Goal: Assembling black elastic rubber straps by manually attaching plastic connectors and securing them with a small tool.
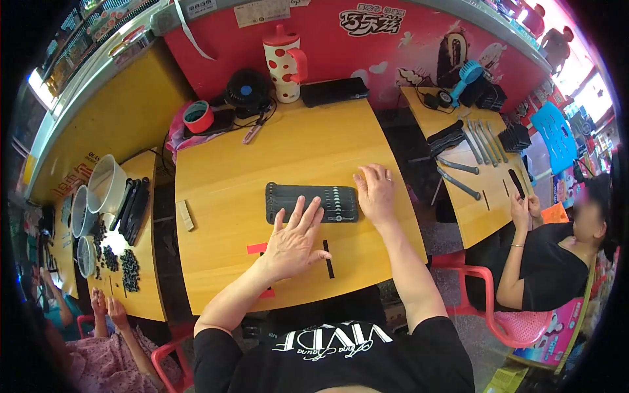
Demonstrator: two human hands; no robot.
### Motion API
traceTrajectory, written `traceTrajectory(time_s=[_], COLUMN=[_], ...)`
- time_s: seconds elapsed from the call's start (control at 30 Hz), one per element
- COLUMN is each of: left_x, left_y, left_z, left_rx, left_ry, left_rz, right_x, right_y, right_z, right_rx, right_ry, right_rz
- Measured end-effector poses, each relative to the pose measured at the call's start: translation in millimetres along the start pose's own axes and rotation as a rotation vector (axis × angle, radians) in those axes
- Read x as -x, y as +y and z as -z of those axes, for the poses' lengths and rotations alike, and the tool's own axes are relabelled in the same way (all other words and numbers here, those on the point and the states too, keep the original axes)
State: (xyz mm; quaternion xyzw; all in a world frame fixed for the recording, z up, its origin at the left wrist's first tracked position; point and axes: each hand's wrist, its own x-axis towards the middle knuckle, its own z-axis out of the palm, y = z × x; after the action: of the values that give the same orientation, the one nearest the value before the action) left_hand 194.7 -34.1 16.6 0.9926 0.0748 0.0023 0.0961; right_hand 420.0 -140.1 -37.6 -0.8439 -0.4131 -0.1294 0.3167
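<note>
A row of overlapping flat black straps [295,193] lies on the wooden table in front of me. They have small holes at the left end and pale marks toward the right end. My left hand [296,239] rests with spread fingers on the lower edge of the straps, its thumb pointing right. My right hand [375,196], with a ring on one finger, sits at the right end of the straps, palm down, fingers bent slightly and holding nothing visible. Below the straps, a black strip [328,259] and a piece of red tape [257,249] are on the tabletop.
Along the back stand a polka-dot tumbler [285,72], a black fan [247,92], a tape roll [198,116] and a black pouch [335,92]. A tan block [185,216] lies at left. Co-workers sit at side tables, one with grey straps [485,141], another with clear tubs [105,183].
</note>
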Motion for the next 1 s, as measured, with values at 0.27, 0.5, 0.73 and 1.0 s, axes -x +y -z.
traceTrajectory(time_s=[0.27, 0.5, 0.73, 1.0], left_x=[2.1, -2.4, -1.2, 3.0], left_y=[-5.4, -8.2, -10.9, -6.6], left_z=[-9.9, -1.4, -6.5, -5.3], left_rx=[0.022, 0.005, 0.023, 0.075], left_ry=[-0.045, -0.013, 0.029, 0.105], left_rz=[-0.006, -0.048, -0.075, -0.107], right_x=[-5.6, -3.8, -7.3, -4.3], right_y=[-33.1, -30.0, -28.3, -12.3], right_z=[4.4, 6.9, 9.1, -1.2], right_rx=[0.277, 0.416, 0.342, 0.197], right_ry=[-0.142, -0.199, -0.210, -0.119], right_rz=[-0.040, -0.004, -0.051, -0.042])
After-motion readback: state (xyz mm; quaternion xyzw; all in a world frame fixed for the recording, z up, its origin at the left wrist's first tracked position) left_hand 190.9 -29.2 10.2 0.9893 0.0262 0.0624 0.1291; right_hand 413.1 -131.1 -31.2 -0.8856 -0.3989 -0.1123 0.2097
